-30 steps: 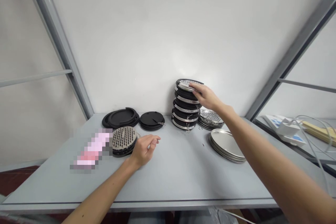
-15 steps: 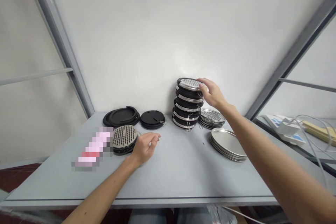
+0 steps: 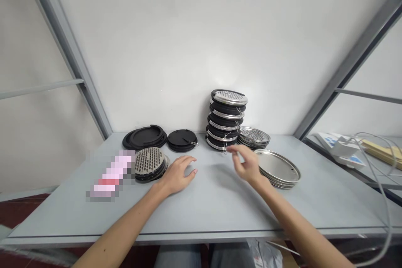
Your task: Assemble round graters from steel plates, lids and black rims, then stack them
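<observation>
My left hand (image 3: pixel 179 174) rests over the grey table, thumb and fingers apart with nothing between them. Just left of it lies a stack of dark round grater-like plates (image 3: pixel 149 162) with raised teeth. Over the table's middle right, my right hand (image 3: pixel 246 164) is empty, its fingers bent and its thumb apart. It partly covers the left edge of a stack of shiny round metal plates (image 3: pixel 279 165). Behind it stands a tall pile of black and silver round assemblies (image 3: pixel 225 117), a perforated metal disc on top and small wire clips hanging from its sides.
Black round lids or rings (image 3: pixel 146 137) and flat black discs (image 3: pixel 182 139) lie along the wall. More perforated metal discs (image 3: pixel 253 135) sit right of the tall pile. A pixelated pink item (image 3: pixel 113 176) lies at left. White cables (image 3: pixel 372 176) hang at right.
My right hand has left the top of the tall pile and come down toward me, above the table. My left hand's fingers have spread from a curled pose.
</observation>
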Action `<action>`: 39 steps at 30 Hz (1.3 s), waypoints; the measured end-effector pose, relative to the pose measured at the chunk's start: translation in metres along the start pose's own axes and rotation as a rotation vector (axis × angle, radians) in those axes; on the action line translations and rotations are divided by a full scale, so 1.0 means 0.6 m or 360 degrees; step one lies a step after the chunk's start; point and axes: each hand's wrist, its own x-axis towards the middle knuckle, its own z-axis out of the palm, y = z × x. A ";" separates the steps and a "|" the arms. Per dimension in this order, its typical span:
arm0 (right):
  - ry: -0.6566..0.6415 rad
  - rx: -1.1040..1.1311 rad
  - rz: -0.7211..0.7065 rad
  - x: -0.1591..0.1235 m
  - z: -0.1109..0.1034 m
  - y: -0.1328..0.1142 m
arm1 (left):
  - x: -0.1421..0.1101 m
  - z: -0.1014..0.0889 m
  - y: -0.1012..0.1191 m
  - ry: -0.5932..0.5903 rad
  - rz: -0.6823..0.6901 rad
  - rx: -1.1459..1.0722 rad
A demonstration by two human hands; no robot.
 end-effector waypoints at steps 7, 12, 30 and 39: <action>-0.0790 0.0100 -0.0005 -0.025 0.075 0.004 | -0.005 0.001 -0.006 -0.0142 -0.0035 0.0106; -0.0826 0.0242 0.0218 -0.047 0.089 0.019 | -0.006 0.008 -0.010 -0.0252 -0.0041 0.0208; -0.0839 0.0271 0.0275 -0.049 0.088 0.020 | -0.005 0.000 -0.006 -0.0359 -0.0009 0.0308; -0.0872 0.0241 0.0276 -0.050 0.089 0.021 | -0.007 -0.001 -0.008 -0.0430 -0.0046 0.0323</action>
